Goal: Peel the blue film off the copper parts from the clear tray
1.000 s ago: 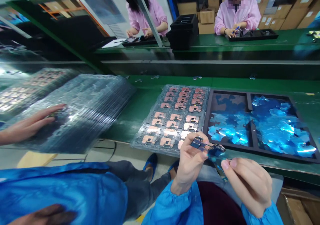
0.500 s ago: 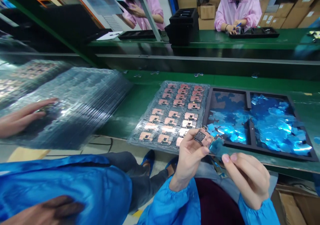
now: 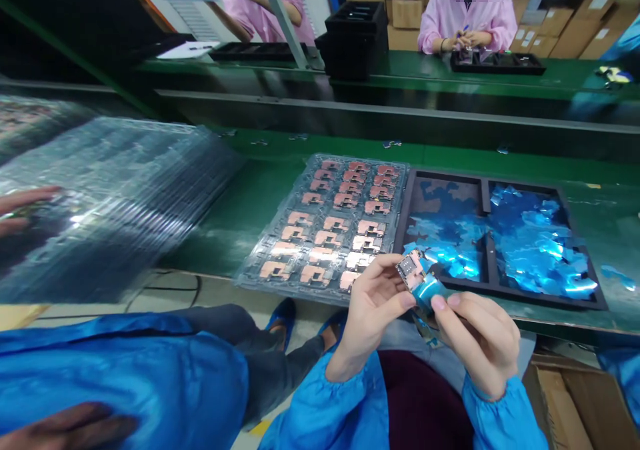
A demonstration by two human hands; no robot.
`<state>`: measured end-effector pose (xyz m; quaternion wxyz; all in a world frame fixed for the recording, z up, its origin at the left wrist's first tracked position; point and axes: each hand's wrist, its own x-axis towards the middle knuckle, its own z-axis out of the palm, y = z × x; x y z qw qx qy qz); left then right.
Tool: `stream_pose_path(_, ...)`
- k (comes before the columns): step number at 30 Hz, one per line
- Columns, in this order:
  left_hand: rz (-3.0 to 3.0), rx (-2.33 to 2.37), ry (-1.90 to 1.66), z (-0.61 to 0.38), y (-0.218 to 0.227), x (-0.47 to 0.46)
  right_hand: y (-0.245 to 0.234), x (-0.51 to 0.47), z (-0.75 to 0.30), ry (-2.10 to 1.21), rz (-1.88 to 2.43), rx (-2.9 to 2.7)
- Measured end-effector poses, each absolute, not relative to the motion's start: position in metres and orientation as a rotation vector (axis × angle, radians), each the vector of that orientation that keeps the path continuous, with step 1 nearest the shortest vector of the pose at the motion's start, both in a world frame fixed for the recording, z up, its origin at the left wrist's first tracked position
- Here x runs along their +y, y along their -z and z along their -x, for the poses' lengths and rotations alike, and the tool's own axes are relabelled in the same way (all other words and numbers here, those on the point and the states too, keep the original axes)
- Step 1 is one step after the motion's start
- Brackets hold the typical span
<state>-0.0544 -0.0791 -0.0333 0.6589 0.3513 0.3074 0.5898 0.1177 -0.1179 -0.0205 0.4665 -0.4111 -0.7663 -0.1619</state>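
Observation:
My left hand (image 3: 371,311) pinches a small circuit board (image 3: 411,270) by its left edge, just in front of the bench. My right hand (image 3: 477,340) pinches a strip of blue film (image 3: 429,291) stuck to the board's right side. Both hands are closed. Behind them lies a clear blister tray (image 3: 270,250) with several copper-coloured boards in rows. Right of it stands a black two-compartment tray (image 3: 484,200) heaped with loose blue film pieces.
A neighbour in a blue coat sits at my left, one hand (image 3: 23,205) on a stack of clear trays (image 3: 130,190). Across the green conveyor (image 3: 450,153), two people in pink work at black trays. A cardboard box (image 3: 565,397) stands by my right knee.
The board has turned in my fingers so its chip face shows, and my right hand has closed in on the blue film. The view has shifted right; the neighbour's hand slid toward the left edge.

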Motion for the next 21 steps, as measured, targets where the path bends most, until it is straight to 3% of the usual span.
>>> stream_pose_path(15, -0.856, 0.866, -1.153, 0.065, 0.039, -0.085, 0.026, -0.098, -0.106, 0.391, 1.086, -1.901)
stream_pose_path(21, -0.765, 1.170, -1.006, 0.092, 0.041, -0.075, -0.006, -0.102, -0.112, 0.256, 1.093, -1.849)
